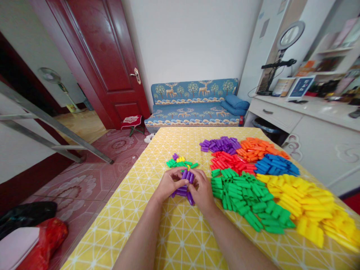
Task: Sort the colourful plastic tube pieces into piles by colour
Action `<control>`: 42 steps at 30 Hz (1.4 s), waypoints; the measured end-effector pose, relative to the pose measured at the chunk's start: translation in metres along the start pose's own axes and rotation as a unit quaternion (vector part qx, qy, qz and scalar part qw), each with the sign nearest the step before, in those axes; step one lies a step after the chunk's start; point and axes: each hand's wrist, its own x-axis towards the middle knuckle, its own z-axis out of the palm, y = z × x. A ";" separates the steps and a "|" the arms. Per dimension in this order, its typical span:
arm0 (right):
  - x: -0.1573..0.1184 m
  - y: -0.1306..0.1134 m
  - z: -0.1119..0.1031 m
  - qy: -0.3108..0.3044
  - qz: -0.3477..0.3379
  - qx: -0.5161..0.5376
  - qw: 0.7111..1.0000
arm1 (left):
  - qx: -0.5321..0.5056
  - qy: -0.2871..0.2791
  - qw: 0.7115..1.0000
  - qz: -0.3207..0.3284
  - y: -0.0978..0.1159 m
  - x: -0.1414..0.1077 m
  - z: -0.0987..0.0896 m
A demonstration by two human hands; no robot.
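Note:
In the middle of the table, my left hand point(169, 184) and my right hand point(202, 190) meet around a small cluster of purple plastic tubes point(188, 176). Fingers of both hands are closed on the cluster from either side. More purple tubes point(181, 192) show just below, between the hands; whether they are joined to the held ones I cannot tell. Just beyond my fingertips lie several green tubes point(172, 164), with a few yellow ones point(180, 159) and a purple one point(175, 156) among them.
A patterned yellow cloth point(135, 217) covers the table. To the right lie heaps of purple point(221, 144), orange point(254, 149), red point(231, 162), blue point(277, 165), green point(244, 195) and yellow tubes point(312, 206). A blue sofa point(188, 108) stands behind the table, a white dresser point(317, 127) at right.

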 end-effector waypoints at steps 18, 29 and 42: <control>0.001 -0.006 -0.007 -0.026 0.017 0.062 0.998 | 0.025 -0.006 1.000 0.010 0.002 0.000 -0.004; 0.002 -0.005 -0.004 -0.003 0.047 0.073 0.996 | 0.038 0.036 0.999 -0.001 -0.001 0.002 -0.003; 0.002 -0.015 -0.011 0.059 0.054 0.046 0.996 | 0.240 0.026 0.962 0.124 -0.008 0.006 -0.008</control>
